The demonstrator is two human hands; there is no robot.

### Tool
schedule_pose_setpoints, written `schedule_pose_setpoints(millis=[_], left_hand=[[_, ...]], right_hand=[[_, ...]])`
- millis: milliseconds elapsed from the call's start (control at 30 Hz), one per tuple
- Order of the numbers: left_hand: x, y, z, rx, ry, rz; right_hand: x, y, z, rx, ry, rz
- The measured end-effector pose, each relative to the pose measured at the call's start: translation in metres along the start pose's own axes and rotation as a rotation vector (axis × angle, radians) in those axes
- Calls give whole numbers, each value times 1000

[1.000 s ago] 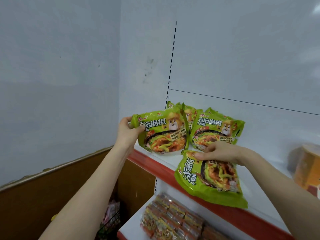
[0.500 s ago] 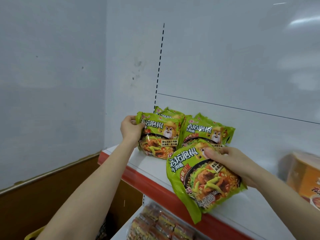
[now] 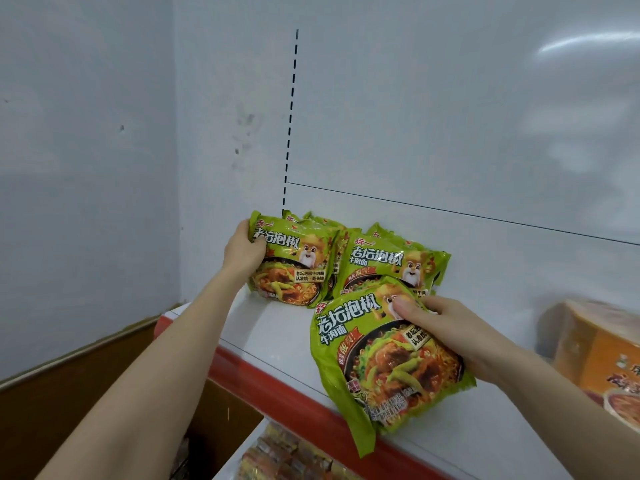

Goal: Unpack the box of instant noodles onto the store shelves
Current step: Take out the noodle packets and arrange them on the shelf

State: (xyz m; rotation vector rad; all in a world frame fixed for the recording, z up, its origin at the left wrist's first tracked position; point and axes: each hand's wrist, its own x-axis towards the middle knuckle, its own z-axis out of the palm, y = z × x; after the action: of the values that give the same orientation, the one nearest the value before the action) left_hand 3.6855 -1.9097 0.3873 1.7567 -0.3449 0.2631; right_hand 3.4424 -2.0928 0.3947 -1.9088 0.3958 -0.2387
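Observation:
Green instant noodle packets stand on a white shelf [image 3: 277, 336] with a red front edge. My left hand [image 3: 244, 252] grips the left edge of the front left packet [image 3: 294, 268], which stands upright with more packets behind it. A second upright packet [image 3: 391, 263] leans to its right. My right hand [image 3: 446, 329] holds another green packet [image 3: 388, 368] by its upper right part, thumb on its front. That packet is tilted, its lower end over the shelf's front edge.
An orange noodle carton or cup [image 3: 602, 355] sits on the shelf at the far right. A lower shelf holds orange-red packets [image 3: 287, 455]. A white wall and a brown wooden panel [image 3: 69, 386] lie to the left.
My right hand has turned its packet from lying flat to nearly upright, facing me. My left hand has kept its grip on the left packet, now set more upright.

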Motion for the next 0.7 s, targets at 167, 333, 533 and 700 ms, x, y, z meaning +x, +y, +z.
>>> schedule_pose_setpoints(millis=[167, 333, 533, 700], left_hand=[[-6, -4, -7, -6, -253, -32], [5, -12, -6, -139, -238, -75], [10, -22, 15, 79, -46, -64], [4, -18, 24, 173, 48, -45]], right_hand=[[3, -2, 1, -3, -23, 2], [3, -2, 1, 19, -12, -21], [3, 0, 0, 94, -7, 5], [0, 1, -1, 143, -8, 13]])
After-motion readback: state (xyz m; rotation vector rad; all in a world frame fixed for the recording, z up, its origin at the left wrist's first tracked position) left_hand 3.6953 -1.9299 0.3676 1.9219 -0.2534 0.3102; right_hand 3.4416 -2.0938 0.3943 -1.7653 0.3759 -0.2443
